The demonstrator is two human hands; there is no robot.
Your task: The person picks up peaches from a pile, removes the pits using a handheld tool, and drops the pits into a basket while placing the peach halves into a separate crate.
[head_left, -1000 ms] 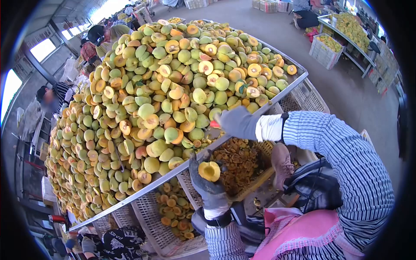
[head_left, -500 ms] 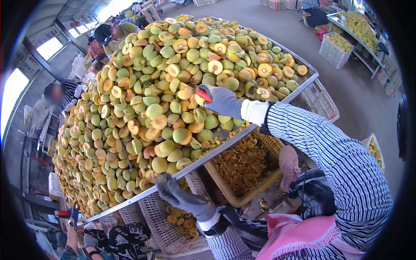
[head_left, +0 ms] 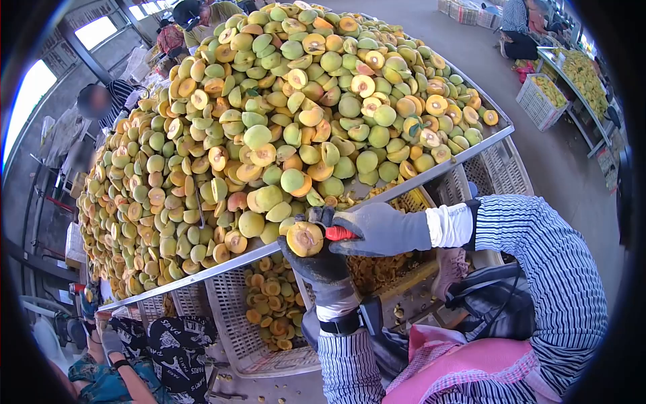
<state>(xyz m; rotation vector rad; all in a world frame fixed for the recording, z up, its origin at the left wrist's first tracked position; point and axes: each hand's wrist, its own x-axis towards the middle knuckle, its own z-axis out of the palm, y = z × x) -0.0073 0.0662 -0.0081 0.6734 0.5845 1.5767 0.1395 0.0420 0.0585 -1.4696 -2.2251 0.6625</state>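
A worker's gloved L hand (head_left: 324, 266) is clamped on a fruit half (head_left: 304, 238), cut face up toward the camera, fingers wrapped round its underside. The R hand (head_left: 381, 229), in a grey glove, is closed tight on a red-handled tool (head_left: 338, 233); its working end meets the fruit half's R edge, but the tip itself is hidden, so can't tell how deep it sits. Both hands touch at the grip, just in front of the metal tray (head_left: 431, 168) rim. Directly beyond the grip rises a heap (head_left: 282, 121) of green and orange halves, filling the tray edge to edge. Below and L of the grip stands a white crate (head_left: 225, 323) w/ orange halves (head_left: 269, 303) lying in it; below and R, partly behind the R hand, a yellow basket (head_left: 418, 200) w/ brown scraps. Far L and lower than the grip, another person's arm (head_left: 116, 363) shows by the tray's corner. Well beyond the heap, other workers sit near more crates (head_left: 538, 101) of fruit.
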